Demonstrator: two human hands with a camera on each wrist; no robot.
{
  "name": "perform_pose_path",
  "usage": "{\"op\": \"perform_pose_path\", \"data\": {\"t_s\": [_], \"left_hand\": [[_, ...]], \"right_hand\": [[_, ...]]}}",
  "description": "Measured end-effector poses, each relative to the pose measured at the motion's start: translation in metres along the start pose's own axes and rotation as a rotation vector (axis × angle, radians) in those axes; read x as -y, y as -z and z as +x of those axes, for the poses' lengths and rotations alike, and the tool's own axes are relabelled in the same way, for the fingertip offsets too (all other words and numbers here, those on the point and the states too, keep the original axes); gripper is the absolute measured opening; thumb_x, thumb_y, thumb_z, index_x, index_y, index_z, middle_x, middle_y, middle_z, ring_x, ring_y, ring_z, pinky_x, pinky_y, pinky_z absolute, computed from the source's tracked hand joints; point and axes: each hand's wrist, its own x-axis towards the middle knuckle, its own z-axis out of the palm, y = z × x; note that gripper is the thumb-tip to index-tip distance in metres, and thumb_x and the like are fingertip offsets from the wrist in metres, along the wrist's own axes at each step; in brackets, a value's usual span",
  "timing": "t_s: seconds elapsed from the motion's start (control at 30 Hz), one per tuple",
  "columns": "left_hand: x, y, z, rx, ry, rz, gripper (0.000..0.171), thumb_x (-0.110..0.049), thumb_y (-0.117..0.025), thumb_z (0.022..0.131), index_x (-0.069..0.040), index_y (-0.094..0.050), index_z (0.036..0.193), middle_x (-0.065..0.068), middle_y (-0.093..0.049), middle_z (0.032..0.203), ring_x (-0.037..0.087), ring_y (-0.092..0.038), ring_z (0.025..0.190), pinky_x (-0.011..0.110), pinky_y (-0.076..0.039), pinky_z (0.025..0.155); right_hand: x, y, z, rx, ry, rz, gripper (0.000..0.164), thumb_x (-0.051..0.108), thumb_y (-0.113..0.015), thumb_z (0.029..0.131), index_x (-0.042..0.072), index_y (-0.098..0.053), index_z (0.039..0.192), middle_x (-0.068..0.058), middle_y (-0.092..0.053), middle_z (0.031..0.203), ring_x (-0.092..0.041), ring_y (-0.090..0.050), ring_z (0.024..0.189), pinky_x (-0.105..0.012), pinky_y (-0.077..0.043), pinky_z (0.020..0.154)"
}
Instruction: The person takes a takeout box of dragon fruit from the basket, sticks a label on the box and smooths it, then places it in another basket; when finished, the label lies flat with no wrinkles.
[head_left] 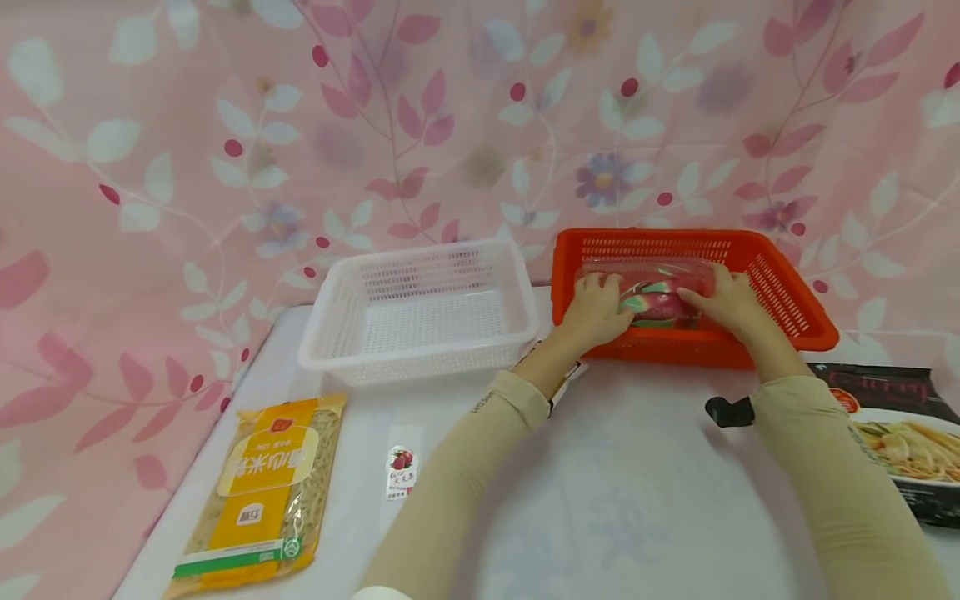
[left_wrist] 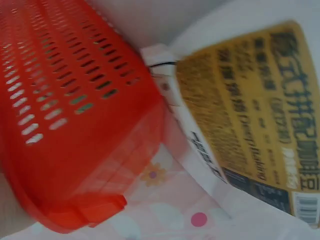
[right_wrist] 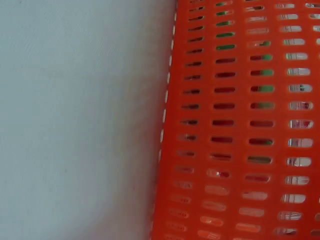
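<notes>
A clear plastic box of dragon fruit [head_left: 663,305], pink-red with green scales, is inside the red basket [head_left: 806,333]. My left hand [head_left: 596,312] grips the left end of the box, fingers bent over its top. At the other end my right hand [head_left: 723,300] holds the box, its thumb reaching across towards the fruit. Both wrists pass over the basket's front rim. In the right wrist view, red and green show through the slots of the basket wall [right_wrist: 200,115]; the hand itself is out of sight there.
Left of the red basket stands a white basket [head_left: 420,354]. A yellow packet of rice noodles [head_left: 262,492] lies front left, beside a dragon fruit label [head_left: 401,472]. A coffee bean bag [left_wrist: 250,120] is under the left forearm. A black noodle packet [head_left: 900,417] lies right.
</notes>
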Motion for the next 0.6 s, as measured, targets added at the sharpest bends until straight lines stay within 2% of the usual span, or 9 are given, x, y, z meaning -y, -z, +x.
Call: {"op": "perform_pose_path", "data": {"t_s": [0.1, 0.17, 0.27, 0.47, 0.6], "left_hand": [[0.001, -0.006, 0.003, 0.014, 0.06, 0.07, 0.053, -0.043, -0.051, 0.089, -0.02, -0.038, 0.134, 0.004, -0.031, 0.139, 0.022, -0.028, 0.126, 0.029, -0.045, 0.087], [0.001, -0.007, 0.006, 0.031, 0.102, 0.074, 0.057, -0.05, -0.051, 0.087, -0.021, -0.038, 0.134, 0.004, -0.029, 0.14, 0.024, -0.03, 0.125, 0.032, -0.047, 0.08], [0.0, -0.006, 0.011, 0.07, 0.145, 0.062, 0.068, -0.061, -0.047, 0.084, -0.021, -0.034, 0.137, 0.005, -0.023, 0.145, 0.028, -0.033, 0.125, 0.037, -0.048, 0.079], [-0.002, -0.005, 0.016, 0.171, 0.209, 0.003, 0.085, -0.071, -0.04, 0.08, -0.022, -0.02, 0.146, 0.007, -0.008, 0.15, 0.03, -0.044, 0.119, 0.042, -0.045, 0.087], [-0.002, -0.008, 0.017, 0.141, 0.224, -0.013, 0.086, -0.074, -0.041, 0.077, -0.023, -0.024, 0.145, 0.008, -0.013, 0.149, 0.03, -0.047, 0.114, 0.043, -0.047, 0.082]], "right_hand": [[-0.003, 0.0, 0.002, 0.083, 0.013, 0.016, 0.089, 0.052, -0.045, 0.089, -0.007, -0.005, 0.142, -0.039, -0.022, 0.131, -0.052, -0.023, 0.115, -0.067, -0.021, 0.095], [-0.003, 0.001, 0.003, 0.105, 0.021, 0.014, 0.086, 0.052, -0.043, 0.091, -0.008, -0.007, 0.142, -0.039, -0.024, 0.131, -0.051, -0.025, 0.115, -0.066, -0.021, 0.096], [-0.004, 0.003, 0.006, 0.111, 0.027, 0.017, 0.084, 0.05, -0.041, 0.092, -0.007, -0.006, 0.142, -0.039, -0.024, 0.131, -0.052, -0.024, 0.116, -0.066, -0.02, 0.097], [-0.001, 0.004, 0.008, 0.103, 0.032, 0.013, 0.082, 0.049, -0.043, 0.092, -0.004, -0.006, 0.143, -0.039, -0.022, 0.134, -0.053, -0.021, 0.119, -0.066, -0.018, 0.097], [0.0, 0.001, 0.008, 0.058, 0.022, 0.008, 0.082, 0.049, -0.046, 0.091, -0.004, -0.012, 0.143, -0.038, -0.026, 0.133, -0.052, -0.025, 0.116, -0.065, -0.021, 0.097]]}}
